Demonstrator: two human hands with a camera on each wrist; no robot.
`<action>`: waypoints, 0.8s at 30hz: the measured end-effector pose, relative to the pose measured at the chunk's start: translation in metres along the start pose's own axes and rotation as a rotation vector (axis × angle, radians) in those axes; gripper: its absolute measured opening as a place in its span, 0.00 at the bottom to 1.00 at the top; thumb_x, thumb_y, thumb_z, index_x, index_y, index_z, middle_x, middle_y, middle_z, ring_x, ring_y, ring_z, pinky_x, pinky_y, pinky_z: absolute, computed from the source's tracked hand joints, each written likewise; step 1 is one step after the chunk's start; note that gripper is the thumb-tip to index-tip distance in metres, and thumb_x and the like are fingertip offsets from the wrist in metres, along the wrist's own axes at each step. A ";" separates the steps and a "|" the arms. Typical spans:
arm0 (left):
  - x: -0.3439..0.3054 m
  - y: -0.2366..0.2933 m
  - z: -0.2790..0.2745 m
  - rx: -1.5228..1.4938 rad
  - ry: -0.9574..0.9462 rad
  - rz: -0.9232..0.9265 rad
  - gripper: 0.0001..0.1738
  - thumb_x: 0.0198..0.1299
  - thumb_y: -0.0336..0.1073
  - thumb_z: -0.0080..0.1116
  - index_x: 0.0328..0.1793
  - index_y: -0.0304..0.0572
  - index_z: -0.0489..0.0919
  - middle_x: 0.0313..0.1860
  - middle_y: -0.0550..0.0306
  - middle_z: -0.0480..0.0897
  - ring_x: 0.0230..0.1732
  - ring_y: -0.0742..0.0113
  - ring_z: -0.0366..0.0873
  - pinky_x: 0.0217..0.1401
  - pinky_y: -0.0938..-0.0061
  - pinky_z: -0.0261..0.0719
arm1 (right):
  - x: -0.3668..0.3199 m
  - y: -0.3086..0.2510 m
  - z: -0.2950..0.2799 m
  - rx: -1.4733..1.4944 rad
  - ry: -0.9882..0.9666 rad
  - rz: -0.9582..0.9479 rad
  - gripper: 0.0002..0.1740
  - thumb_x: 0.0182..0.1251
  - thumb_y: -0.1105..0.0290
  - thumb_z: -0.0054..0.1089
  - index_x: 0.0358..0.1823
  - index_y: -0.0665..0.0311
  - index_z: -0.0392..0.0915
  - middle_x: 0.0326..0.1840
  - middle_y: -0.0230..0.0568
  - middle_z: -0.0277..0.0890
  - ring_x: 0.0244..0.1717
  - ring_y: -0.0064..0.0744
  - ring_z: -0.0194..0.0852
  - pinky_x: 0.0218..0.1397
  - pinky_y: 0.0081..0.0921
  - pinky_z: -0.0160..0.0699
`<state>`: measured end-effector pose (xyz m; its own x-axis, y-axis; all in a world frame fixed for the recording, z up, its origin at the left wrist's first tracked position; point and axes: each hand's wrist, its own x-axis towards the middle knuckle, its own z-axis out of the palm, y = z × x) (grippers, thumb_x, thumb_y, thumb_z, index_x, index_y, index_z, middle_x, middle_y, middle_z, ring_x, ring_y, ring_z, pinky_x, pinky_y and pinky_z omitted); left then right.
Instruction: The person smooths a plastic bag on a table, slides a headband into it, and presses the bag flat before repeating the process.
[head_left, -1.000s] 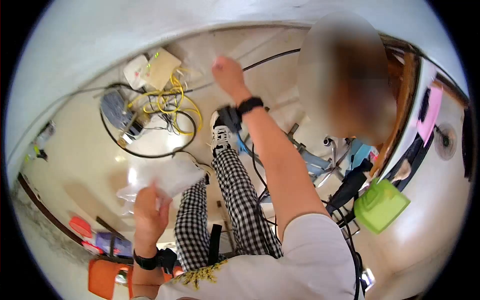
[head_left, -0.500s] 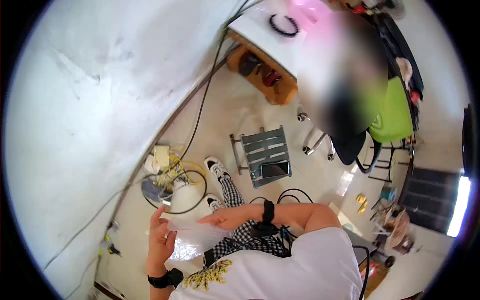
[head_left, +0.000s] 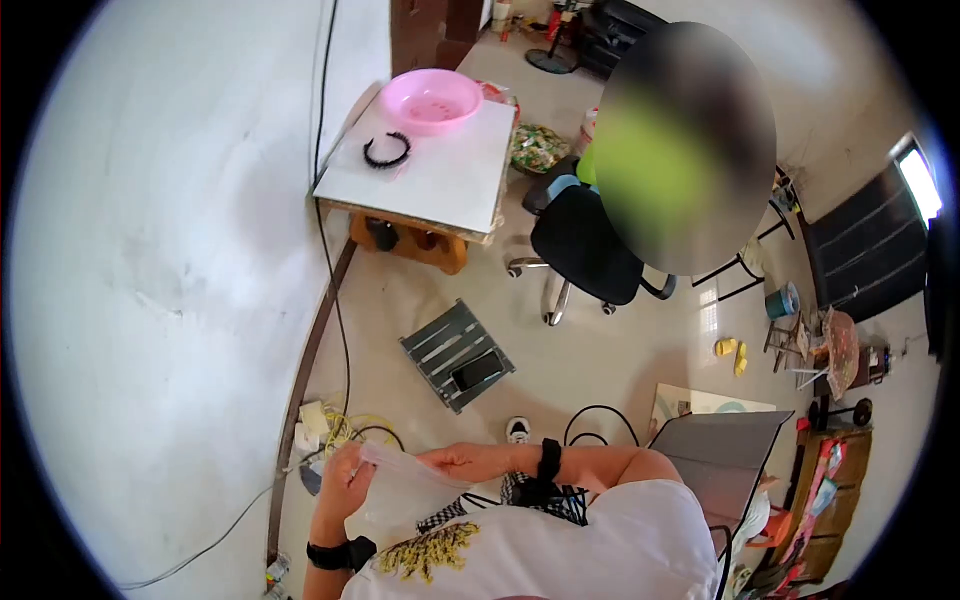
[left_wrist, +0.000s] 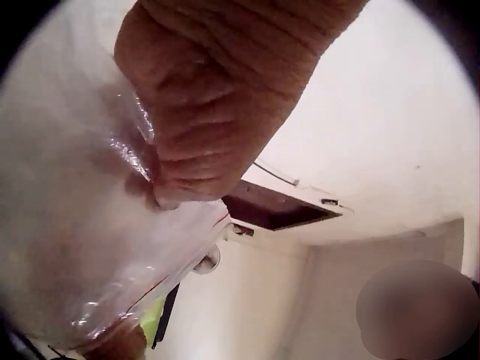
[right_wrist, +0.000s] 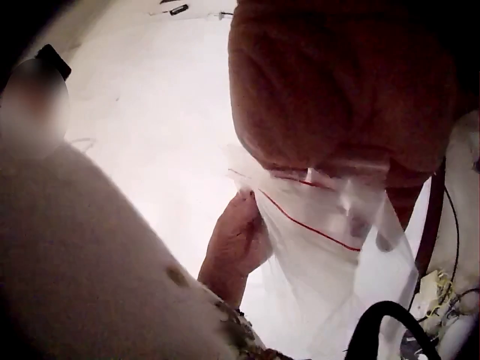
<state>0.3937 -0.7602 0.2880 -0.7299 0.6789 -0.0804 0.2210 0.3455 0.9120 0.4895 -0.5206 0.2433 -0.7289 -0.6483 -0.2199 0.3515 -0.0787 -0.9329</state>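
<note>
A clear plastic bag (head_left: 405, 485) with a red line along its top edge (right_wrist: 311, 229) stretches between both hands in front of the body. The left hand (head_left: 345, 480) grips one top corner; in the left wrist view its fingers (left_wrist: 199, 161) curl against the film. At the other side of the opening, the right hand (head_left: 465, 460) pinches the edge, and in the right wrist view the hand (right_wrist: 337, 97) is above the bag with some fingertips behind the film. Nothing can be made out inside the bag.
A slatted stool (head_left: 440, 345) holds a phone (head_left: 477, 371). Beyond it stand a white table (head_left: 450, 175) with a pink basin (head_left: 432, 98) and black hairband, and a black swivel chair (head_left: 580, 245). Cables (head_left: 345, 425) lie by the wall; a grey panel (head_left: 715, 460) is at right.
The right hand has come down from its outstretched position to the bag and now grips its edge. The bag is raised and spread between both hands. The head view has swung toward the table and room.
</note>
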 end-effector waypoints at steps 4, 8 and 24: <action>0.034 0.046 0.040 0.148 0.112 0.102 0.04 0.55 0.25 0.53 0.36 0.35 0.76 0.31 0.46 0.76 0.35 0.46 0.74 0.38 0.63 0.71 | -0.063 -0.036 -0.022 -0.076 0.105 0.013 0.26 0.73 0.65 0.43 0.70 0.64 0.57 0.64 0.38 0.66 0.64 0.27 0.58 0.68 0.25 0.56; 0.065 0.091 0.091 0.358 0.212 0.104 0.02 0.55 0.25 0.53 0.34 0.33 0.74 0.31 0.45 0.74 0.34 0.45 0.73 0.36 0.62 0.70 | -0.128 -0.043 -0.048 0.081 0.292 -0.186 0.29 0.71 0.59 0.49 0.68 0.65 0.59 0.61 0.41 0.67 0.64 0.31 0.60 0.66 0.28 0.60; 0.170 0.204 0.183 0.334 0.030 0.383 0.09 0.50 0.26 0.61 0.40 0.38 0.78 0.36 0.51 0.79 0.37 0.55 0.77 0.41 0.69 0.74 | -0.253 -0.074 -0.126 -0.571 0.994 -0.329 0.04 0.59 0.73 0.55 0.33 0.67 0.74 0.32 0.50 0.74 0.35 0.52 0.72 0.38 0.40 0.70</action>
<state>0.4329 -0.4554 0.3863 -0.5729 0.7804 0.2505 0.6677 0.2672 0.6948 0.5741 -0.2550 0.3325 -0.9592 0.2302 0.1640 -0.0665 0.3801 -0.9225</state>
